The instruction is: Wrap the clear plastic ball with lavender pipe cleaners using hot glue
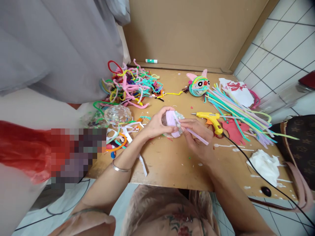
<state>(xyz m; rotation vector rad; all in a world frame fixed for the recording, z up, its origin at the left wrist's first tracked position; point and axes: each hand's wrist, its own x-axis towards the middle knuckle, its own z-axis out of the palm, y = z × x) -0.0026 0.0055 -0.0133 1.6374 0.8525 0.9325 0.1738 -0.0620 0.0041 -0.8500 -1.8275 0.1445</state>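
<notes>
Near the middle of the table, my left hand (pixel 157 124) is closed around a small rounded clear plastic piece (pixel 170 118) wrapped in lilac strands. My right hand (pixel 199 139) pinches a lilac pipe cleaner (pixel 200 138) against its right side; the pipe cleaner's free end sticks out to the lower right. Fingers of both hands hide part of the piece. Just right of my right hand lies a yellow hot glue gun (pixel 212 118), its nozzle pointing left. Behind it sits a finished-looking ball figure (pixel 199 84) with pink ears, round eyes and colored strands.
Tangled pipe cleaners (pixel 130 83) heap at the back left, near a clear plastic dome (pixel 117 114). Straight pipe cleaners (pixel 241 111) lie at right, by red felt (pixel 235 130), crumpled tissue (pixel 264 167) and a brown bag (pixel 297 141). The glue gun's black cord (pixel 248 158) crosses the right side.
</notes>
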